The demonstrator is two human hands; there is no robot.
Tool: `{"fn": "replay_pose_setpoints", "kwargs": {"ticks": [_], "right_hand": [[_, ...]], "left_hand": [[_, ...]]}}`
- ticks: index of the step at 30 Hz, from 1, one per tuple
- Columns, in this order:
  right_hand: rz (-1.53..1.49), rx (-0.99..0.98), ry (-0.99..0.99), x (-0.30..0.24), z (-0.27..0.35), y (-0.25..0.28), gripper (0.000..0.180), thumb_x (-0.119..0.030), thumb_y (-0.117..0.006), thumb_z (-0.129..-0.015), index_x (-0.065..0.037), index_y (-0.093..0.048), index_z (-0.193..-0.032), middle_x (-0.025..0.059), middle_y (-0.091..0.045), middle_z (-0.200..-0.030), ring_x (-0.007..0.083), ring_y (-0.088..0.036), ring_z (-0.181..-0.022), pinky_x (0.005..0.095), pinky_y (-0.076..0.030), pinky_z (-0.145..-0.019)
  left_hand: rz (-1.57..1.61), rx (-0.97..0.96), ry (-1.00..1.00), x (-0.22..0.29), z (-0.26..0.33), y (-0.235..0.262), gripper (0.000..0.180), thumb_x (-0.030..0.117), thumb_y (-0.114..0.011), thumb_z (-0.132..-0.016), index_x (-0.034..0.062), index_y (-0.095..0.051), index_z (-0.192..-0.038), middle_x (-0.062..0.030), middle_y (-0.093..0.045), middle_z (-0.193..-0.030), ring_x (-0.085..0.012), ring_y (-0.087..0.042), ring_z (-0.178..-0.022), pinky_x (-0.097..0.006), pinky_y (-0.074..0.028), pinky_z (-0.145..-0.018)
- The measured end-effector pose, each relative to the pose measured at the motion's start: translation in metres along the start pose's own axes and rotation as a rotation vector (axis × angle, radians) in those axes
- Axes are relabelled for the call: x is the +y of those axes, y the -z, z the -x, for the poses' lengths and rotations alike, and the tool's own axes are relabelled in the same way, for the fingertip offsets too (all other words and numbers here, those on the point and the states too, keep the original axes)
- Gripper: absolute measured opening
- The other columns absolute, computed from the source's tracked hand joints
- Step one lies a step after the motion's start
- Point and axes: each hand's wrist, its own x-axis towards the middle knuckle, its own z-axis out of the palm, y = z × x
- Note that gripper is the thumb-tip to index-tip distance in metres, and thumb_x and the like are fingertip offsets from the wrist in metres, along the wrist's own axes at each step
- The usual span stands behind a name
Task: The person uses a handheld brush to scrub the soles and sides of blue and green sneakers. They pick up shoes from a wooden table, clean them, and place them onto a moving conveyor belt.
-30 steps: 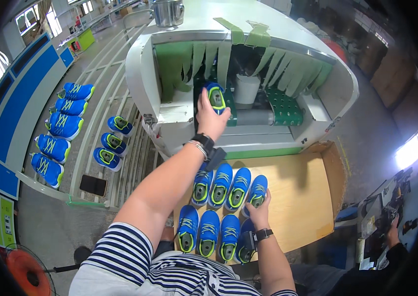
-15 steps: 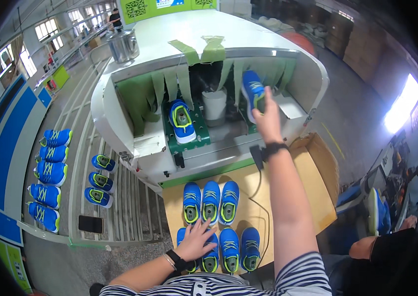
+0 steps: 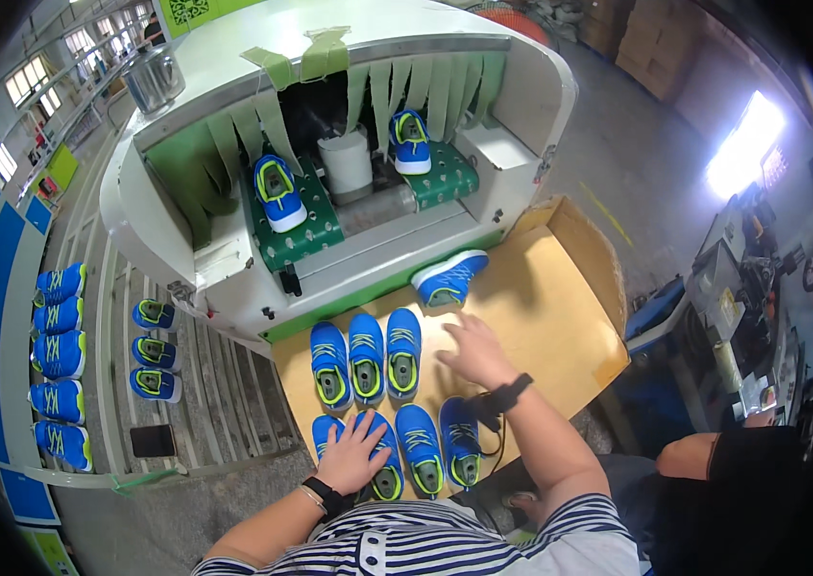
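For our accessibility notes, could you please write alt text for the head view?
A person's left hand rests on blue shoes lined up on a cardboard sheet, the right hand flat beside them. Ahead, a white machine carries two more shoes.

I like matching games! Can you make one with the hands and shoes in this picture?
Things:
1. left hand
2. right hand
3. white cup
4. lone shoe

Places:
A. between the two green mats in the machine
B. flat on the brown board
C. on the near row of shoes
D. lying on its side by the machine's front

Pairs: 1-C, 2-B, 3-A, 4-D
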Motion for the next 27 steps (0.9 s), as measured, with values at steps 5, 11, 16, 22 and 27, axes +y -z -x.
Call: {"fn": "replay_pose_setpoints", "kwargs": {"ticks": [5, 11, 16, 22, 27], "right_hand": [[0.108, 0.069, -0.231, 0.07, 0.006, -0.002, 0.075, -0.044, -0.072, -0.085, -0.004, -0.051, -0.145, 0.0244, -0.041, -0.155, 0.043, -0.037, -0.143, 0.0473, -0.033, -0.118], [-0.704, 0.192, -0.594, 0.121, -0.106, -0.04, 0.093, -0.058, -0.078, -0.082, 0.008, -0.049, -0.141, 0.0209, -0.064, -0.123, 0.0316, -0.064, -0.106, 0.0456, -0.052, -0.092], [-1.217, 0.214, -0.706, 0.094, -0.156, -0.075, 0.086, -0.052, -0.087, -0.073, 0.009, -0.056, -0.125, 0.02, -0.067, -0.104, 0.0264, -0.068, -0.082, 0.0407, -0.059, -0.069], [-1.222, 0.411, -0.665, 0.043, -0.119, -0.055, 0.087, -0.033, -0.09, -0.074, -0.002, -0.029, -0.129, 0.0195, -0.051, -0.123, 0.0291, -0.065, -0.101, 0.0431, -0.061, -0.075], [-0.896, 0.307, -0.242, -0.038, -0.03, 0.011, 0.069, -0.031, -0.089, -0.076, -0.002, -0.041, -0.116, 0.0132, -0.055, -0.106, 0.0202, -0.059, -0.097, 0.0322, -0.052, -0.082]], "left_hand": [[-0.021, 0.003, -0.003, 0.0, 0.0, 0.001, 0.057, 0.048, -0.05, -0.101, 0.0173, -0.05, -0.148, -0.0135, -0.034, -0.163, -0.0408, -0.035, -0.146, -0.067, -0.025, -0.114], [-0.013, -0.012, -0.009, 0.003, -0.002, 0.007, 0.055, 0.047, -0.05, -0.101, 0.0174, -0.051, -0.148, -0.0133, -0.033, -0.163, -0.0399, -0.035, -0.147, -0.066, -0.025, -0.114], [-0.023, 0.017, -0.02, 0.001, 0.0, 0.006, 0.055, 0.047, -0.051, -0.101, 0.0177, -0.051, -0.147, -0.0136, -0.035, -0.162, -0.0389, -0.036, -0.146, -0.065, -0.026, -0.113], [0.408, 0.126, 0.087, -0.008, 0.0, 0.014, 0.065, 0.048, -0.058, -0.098, 0.0119, -0.044, -0.151, -0.0196, -0.035, -0.16, -0.0393, -0.033, -0.148, -0.063, -0.025, -0.117], [0.61, 0.498, -0.011, 0.018, -0.045, 0.089, 0.103, 0.036, -0.089, -0.075, 0.0065, -0.032, -0.156, -0.0244, -0.023, -0.163, -0.042, -0.028, -0.15, -0.052, -0.026, -0.122]]}}
